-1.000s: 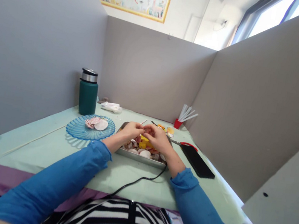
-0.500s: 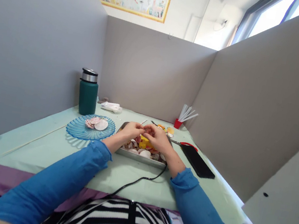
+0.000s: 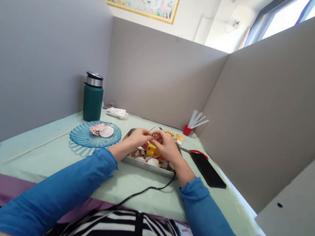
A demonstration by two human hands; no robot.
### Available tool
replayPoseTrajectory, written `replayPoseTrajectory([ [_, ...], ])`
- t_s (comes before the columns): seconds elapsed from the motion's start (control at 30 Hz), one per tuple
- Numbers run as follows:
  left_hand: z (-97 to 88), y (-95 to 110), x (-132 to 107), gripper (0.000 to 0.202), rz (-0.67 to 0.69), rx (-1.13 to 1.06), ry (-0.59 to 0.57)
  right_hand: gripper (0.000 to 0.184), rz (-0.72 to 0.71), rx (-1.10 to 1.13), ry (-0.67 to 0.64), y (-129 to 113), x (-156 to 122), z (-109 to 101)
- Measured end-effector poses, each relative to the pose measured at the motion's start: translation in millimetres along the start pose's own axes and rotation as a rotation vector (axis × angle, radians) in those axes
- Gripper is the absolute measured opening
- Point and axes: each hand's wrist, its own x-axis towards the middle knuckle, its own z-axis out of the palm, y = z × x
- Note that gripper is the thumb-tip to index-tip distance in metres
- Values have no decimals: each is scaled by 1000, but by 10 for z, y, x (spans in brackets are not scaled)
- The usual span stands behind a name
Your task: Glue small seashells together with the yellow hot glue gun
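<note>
My left hand (image 3: 139,136) and my right hand (image 3: 165,143) meet fingertip to fingertip above the far half of the tray (image 3: 149,166). Both are curled nearly closed, pinching a small piece (image 3: 153,136) between them; it is too tiny for me to say what it is, or which hand has the firmer hold. The tray sits on the worktop (image 3: 49,152) straight in front of me, full of shells (image 3: 153,161) in white, brown and pink, with a yellow block (image 3: 152,150) among them just under my hands.

To the left of the tray lies a blue plate (image 3: 81,137) with a few shells (image 3: 101,129) on its far side, one white and the rest pinkish. Behind the plate a green flask (image 3: 92,97) stands upright with its steel lid on. Right of the tray a black phone (image 3: 207,169) lies flat, and scissors (image 3: 197,152) with red handles lie just beyond it. Further back a red cup (image 3: 187,130) holds white sticks (image 3: 197,120) fanned to the right. A black cable (image 3: 145,190) runs from under my right wrist towards my chest. Grey panels (image 3: 158,74) wall the worktop on three sides.
</note>
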Motion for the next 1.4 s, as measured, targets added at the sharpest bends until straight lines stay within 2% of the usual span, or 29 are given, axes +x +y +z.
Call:
replayPoseTrajectory([
  [0.7, 5, 12, -10, 5, -23, 2, 3, 22, -4, -11, -8, 10, -1, 7],
  [1.0, 6, 17, -8, 10, -47, 9, -1, 22, 0, -46, -22, 9, -5, 5],
  [1.4, 5, 16, -17, 4, -45, -11, 0, 21, -5, -69, -20, -13, -5, -3],
])
